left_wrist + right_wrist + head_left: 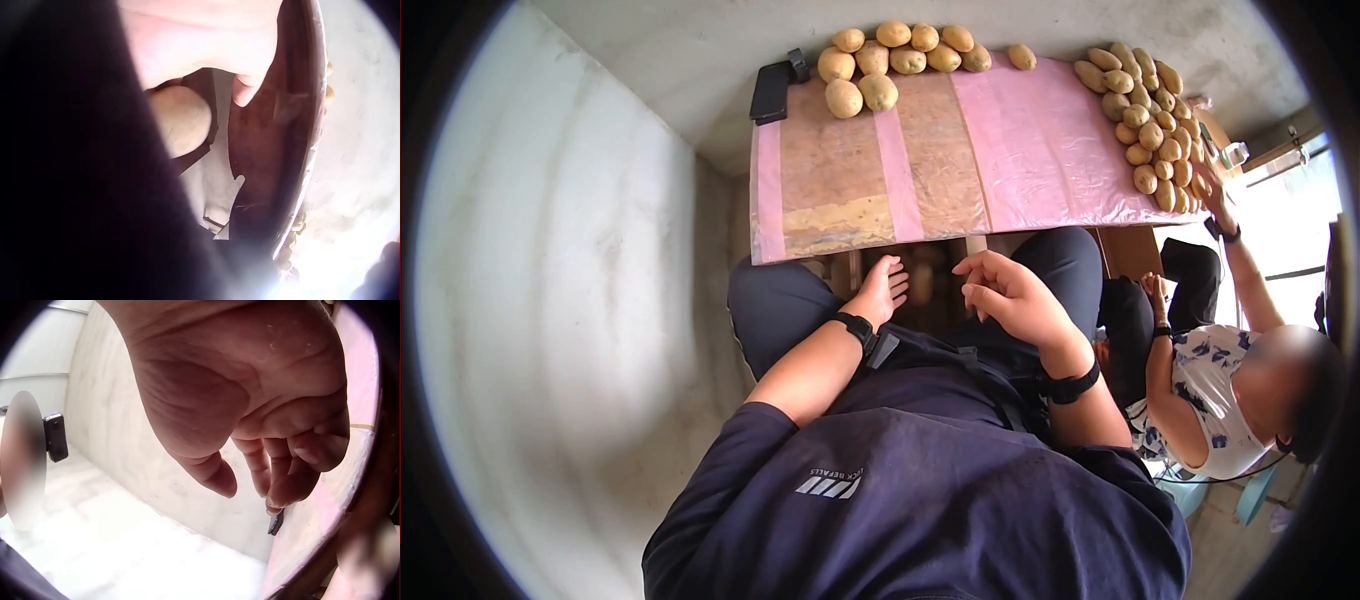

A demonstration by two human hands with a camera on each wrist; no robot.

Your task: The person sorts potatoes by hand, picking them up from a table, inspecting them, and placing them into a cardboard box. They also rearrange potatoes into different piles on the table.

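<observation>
Pink-covered desk carries firm, weighty potatoes along its far edge, best cupped around the middle, while left hand and right hand idle, loosely curled, empty.

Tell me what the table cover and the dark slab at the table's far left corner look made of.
Table cover: thin glossy plastic film, pink and see-through; brown board shows beneath and the surface has a sheen. Dark slab: smooth black, flat, rectangular, probably a phone or case in plastic or glass; too small to tell.
</observation>
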